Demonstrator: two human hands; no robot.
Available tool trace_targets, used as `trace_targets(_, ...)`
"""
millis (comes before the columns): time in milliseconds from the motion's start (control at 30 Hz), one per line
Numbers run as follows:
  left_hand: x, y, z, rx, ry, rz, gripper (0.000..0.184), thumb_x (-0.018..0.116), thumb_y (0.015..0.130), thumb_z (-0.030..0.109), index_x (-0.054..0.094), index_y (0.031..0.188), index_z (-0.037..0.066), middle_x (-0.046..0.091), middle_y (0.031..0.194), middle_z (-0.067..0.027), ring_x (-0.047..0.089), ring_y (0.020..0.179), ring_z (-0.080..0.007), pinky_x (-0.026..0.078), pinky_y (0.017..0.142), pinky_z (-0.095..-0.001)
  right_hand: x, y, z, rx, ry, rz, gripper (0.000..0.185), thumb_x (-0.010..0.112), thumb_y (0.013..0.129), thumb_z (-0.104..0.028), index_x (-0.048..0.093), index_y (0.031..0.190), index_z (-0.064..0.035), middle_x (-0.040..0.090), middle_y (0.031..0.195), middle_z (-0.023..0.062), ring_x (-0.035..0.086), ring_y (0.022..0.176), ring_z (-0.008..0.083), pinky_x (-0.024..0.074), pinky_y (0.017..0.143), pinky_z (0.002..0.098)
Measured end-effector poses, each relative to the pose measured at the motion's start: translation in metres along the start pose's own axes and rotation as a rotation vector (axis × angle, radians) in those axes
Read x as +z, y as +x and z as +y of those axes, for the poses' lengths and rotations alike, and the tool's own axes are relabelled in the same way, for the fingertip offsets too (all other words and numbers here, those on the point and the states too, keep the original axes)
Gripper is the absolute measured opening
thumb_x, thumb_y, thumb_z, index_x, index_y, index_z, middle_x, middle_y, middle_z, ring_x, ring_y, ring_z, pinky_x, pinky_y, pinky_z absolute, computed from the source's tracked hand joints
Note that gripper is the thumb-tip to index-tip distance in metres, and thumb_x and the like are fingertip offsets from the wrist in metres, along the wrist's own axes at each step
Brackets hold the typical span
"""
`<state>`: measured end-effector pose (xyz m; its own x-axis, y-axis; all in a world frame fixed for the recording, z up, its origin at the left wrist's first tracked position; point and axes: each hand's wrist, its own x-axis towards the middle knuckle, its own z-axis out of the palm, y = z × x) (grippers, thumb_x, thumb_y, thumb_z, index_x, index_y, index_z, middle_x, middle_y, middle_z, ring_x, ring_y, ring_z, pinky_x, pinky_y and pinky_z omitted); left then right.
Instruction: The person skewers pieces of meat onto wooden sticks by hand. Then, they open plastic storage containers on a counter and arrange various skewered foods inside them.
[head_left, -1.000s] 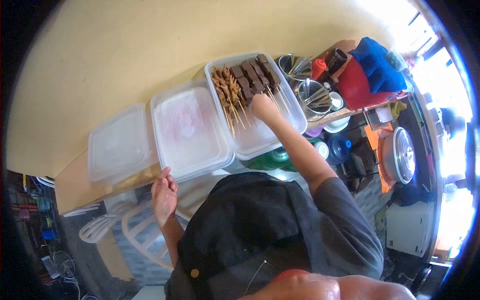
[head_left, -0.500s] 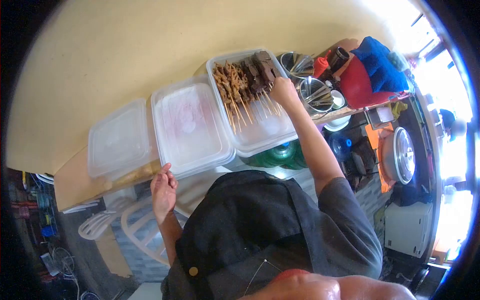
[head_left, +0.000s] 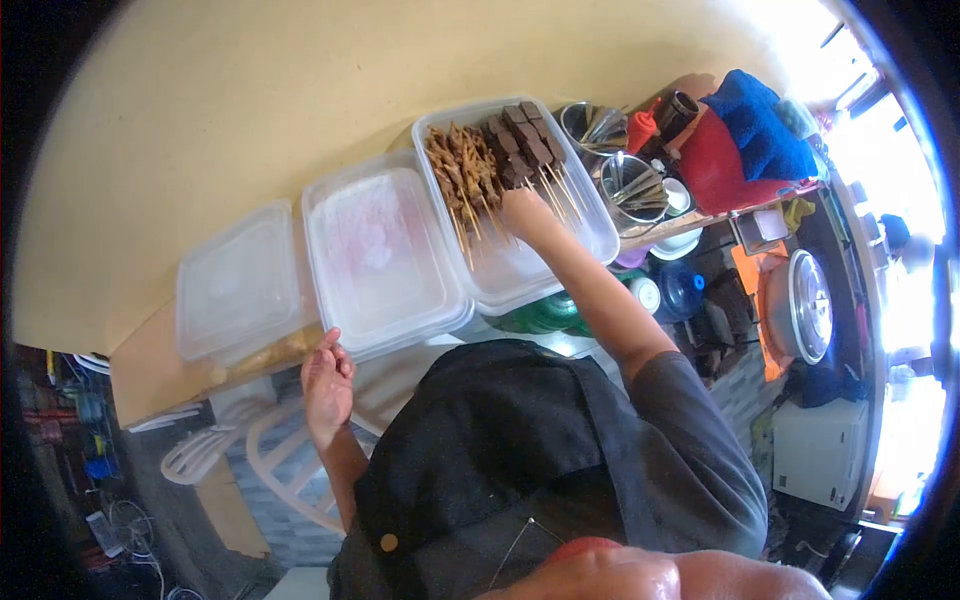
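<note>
My right hand (head_left: 527, 214) reaches into a clear plastic container (head_left: 597, 226) of skewers. Its fingers are closed at the stick ends of a skewer of dark brown blocks (head_left: 512, 165); the fingertips are partly hidden. More dark block skewers (head_left: 535, 135) lie to its right, and browned, folded meat skewers (head_left: 462, 170) to its left. Beside the front edge of a second plastic container (head_left: 385, 290), which has pinkish residue inside, my left hand (head_left: 328, 385) is raised. Its fingers are loosely bent and apart, with nothing in them.
A clear lid or shallow container (head_left: 240, 280) lies at the left end of the shelf. Metal cups of utensils (head_left: 632, 190), a red squeeze bottle (head_left: 642, 130) and a blue towel (head_left: 755, 125) stand at right. White plastic chairs (head_left: 285, 455) are below.
My right hand has moved left, from the rightmost dark skewers to sticks nearer the middle. The dark skewers now lie straighter and more spread out. My left hand has stayed put.
</note>
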<state>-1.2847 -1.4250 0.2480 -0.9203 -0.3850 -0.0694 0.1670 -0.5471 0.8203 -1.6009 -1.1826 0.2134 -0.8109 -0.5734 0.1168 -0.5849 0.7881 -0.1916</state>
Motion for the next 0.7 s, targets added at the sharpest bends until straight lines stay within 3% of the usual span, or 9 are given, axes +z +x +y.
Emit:
trace_targets(33, -0.002, 0.001, 0.0, -0.003, -0.01, 0.008, 0.037, 0.057, 0.085, 0.022, 0.051, 0.114, -0.001, 0.049, 0.084, -0.001, 0.041, 0.068, -0.0098, 0.034, 0.061, -0.0228, -0.003, 0.003, -0.003, -0.021, -0.01, -0.008, 0.014, 0.051, 0.07, -0.005, 0.062, 0.067, 0.0044, 0.06, 0.068, 0.0228, 0.063, 0.064, 0.0332, 0.0514, 0.063, 0.0398)
trace_targets(133, -0.01, -0.001, -0.004, -0.011, -0.024, 0.028, 0.038, 0.057, 0.085, 0.023, 0.052, 0.113, -0.001, 0.049, 0.084, -0.0011, 0.041, 0.068, -0.0098, 0.034, 0.061, -0.0229, -0.021, 0.01, 0.001, 0.288, 0.328, -0.364, 0.013, 0.05, 0.072, -0.002, 0.059, 0.07, 0.007, 0.06, 0.061, 0.0192, 0.062, 0.052, 0.0278, 0.0525, 0.052, 0.0358)
trace_targets(233, -0.011, -0.002, -0.006, 0.001, -0.018, 0.025, 0.038, 0.057, 0.085, 0.023, 0.052, 0.113, -0.001, 0.049, 0.084, -0.001, 0.042, 0.068, -0.0098, 0.034, 0.061, -0.023, -0.022, 0.003, 0.018, 0.267, 0.652, -0.203, 0.012, 0.052, 0.074, -0.002, 0.055, 0.072, 0.0089, 0.056, 0.055, 0.0139, 0.059, 0.043, 0.0213, 0.0508, 0.042, 0.0315)
trace_targets(333, -0.01, -0.003, -0.004, 0.005, -0.023, 0.014, 0.037, 0.057, 0.085, 0.022, 0.052, 0.113, -0.001, 0.05, 0.084, -0.0009, 0.042, 0.068, -0.0098, 0.034, 0.061, -0.0228, -0.029, 0.001, 0.019, 0.306, 0.841, -0.205, 0.013, 0.055, 0.075, -0.003, 0.053, 0.073, 0.0092, 0.054, 0.053, 0.0115, 0.058, 0.043, 0.0195, 0.0494, 0.038, 0.0303)
trace_targets(433, -0.008, 0.0, -0.002, 0.0, -0.02, 0.016, 0.037, 0.057, 0.085, 0.022, 0.052, 0.113, -0.001, 0.049, 0.084, -0.0009, 0.042, 0.069, -0.0097, 0.034, 0.061, -0.0227, -0.038, 0.001, 0.012, 0.3, 0.817, -0.204, 0.014, 0.055, 0.076, -0.006, 0.056, 0.075, 0.0078, 0.054, 0.054, 0.0097, 0.057, 0.042, 0.0178, 0.0482, 0.038, 0.0298)
trace_targets(533, -0.008, 0.001, 0.0, -0.013, -0.015, 0.015, 0.036, 0.057, 0.085, 0.022, 0.052, 0.114, -0.001, 0.049, 0.085, -0.001, 0.042, 0.069, -0.0098, 0.034, 0.061, -0.0228, -0.054, -0.011, -0.002, 0.257, 0.748, -0.142, 0.015, 0.054, 0.075, -0.009, 0.06, 0.076, 0.0047, 0.059, 0.055, 0.0125, 0.06, 0.045, 0.0217, 0.0512, 0.048, 0.0316)
trace_targets(633, -0.005, 0.003, 0.002, -0.026, 0.0, 0.004, 0.036, 0.055, 0.086, 0.021, 0.051, 0.114, -0.001, 0.048, 0.085, -0.0009, 0.041, 0.069, -0.0099, 0.034, 0.062, -0.023, -0.055, -0.017, -0.014, 0.28, 0.775, -0.08, 0.014, 0.055, 0.076, -0.007, 0.059, 0.075, 0.006, 0.056, 0.054, 0.0088, 0.056, 0.04, 0.0158, 0.0449, 0.038, 0.0298)
trace_targets(700, 0.0, 0.007, 0.005, -0.014, 0.015, 0.0, 0.036, 0.054, 0.086, 0.021, 0.051, 0.115, 0.0, 0.048, 0.084, -0.0007, 0.041, 0.069, -0.01, 0.034, 0.061, -0.0229, -0.046, -0.016, -0.011, 0.304, 0.75, -0.17, 0.013, 0.053, 0.075, -0.006, 0.06, 0.075, 0.0051, 0.056, 0.054, 0.0096, 0.055, 0.039, 0.0166, 0.045, 0.038, 0.0304)
